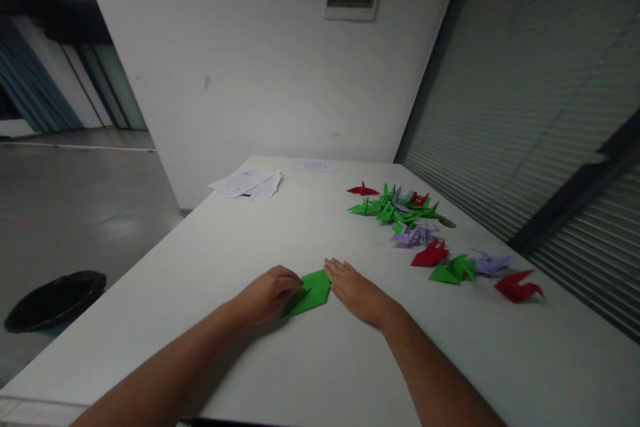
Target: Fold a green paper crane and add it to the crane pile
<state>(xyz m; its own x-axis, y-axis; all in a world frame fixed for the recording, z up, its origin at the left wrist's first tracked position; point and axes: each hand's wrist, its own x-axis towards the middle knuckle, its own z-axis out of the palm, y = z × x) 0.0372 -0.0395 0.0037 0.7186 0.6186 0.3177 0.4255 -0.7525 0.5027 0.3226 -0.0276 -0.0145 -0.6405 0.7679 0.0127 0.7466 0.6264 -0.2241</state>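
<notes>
A folded piece of green origami paper [313, 291] lies on the white table between my two hands. My left hand [270, 292] has its fingers curled over the paper's left end and pinches it; the fingertips are partly hidden. Flat on the table, my right hand [357, 290] has its fingers stretched out and touches the paper's right corner. Nothing is gripped in it. To the right, single folded cranes stand on the table, among them a red crane [431, 253], a green crane [454, 270] and a lilac crane [491, 263].
A pile of mostly green paper cranes [395, 205] sits farther back on the right, near the window blinds [500, 113]. Loose printed sheets [247, 183] lie at the back left of the table [190, 280]. A black-lined bin [55, 300] stands on the floor at left.
</notes>
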